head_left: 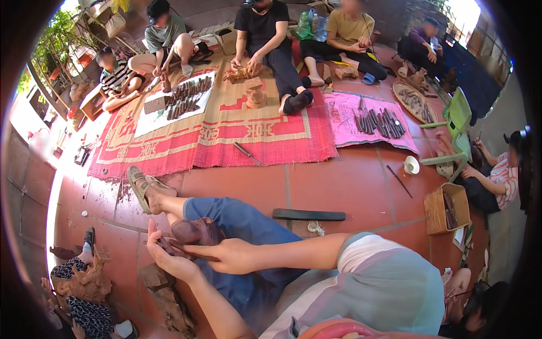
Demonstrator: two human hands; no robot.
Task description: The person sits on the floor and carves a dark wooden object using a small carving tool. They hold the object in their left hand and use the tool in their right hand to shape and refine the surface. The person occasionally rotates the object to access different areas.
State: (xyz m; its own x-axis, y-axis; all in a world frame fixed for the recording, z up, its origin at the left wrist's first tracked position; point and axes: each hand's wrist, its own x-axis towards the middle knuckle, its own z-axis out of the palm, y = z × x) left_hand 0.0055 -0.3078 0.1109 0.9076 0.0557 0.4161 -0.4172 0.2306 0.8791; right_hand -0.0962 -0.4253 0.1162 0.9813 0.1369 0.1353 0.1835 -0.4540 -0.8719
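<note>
A rounded, dark reddish-brown wood carving [199,231] lies by my raised knee, beside both hands. My left hand [169,257] is cupped at its near left end, palm up, fingers curving up around a dark part of it. From the right, my right hand [228,255] reaches across with the index finger stretched along the dark wood towards my left palm. Its other fingers are curled under, and anything inside them is hidden. My blue trouser leg [248,226] is bent beneath the hands.
A dark flat strap-like bar [309,214] lies on the tiles past my leg. Rough wood [169,296] sits at lower left. Beyond are a red patterned mat [209,152], a pink cloth [339,107] with rows of tools, a tool box [435,209], a white bowl [411,164] and several seated people.
</note>
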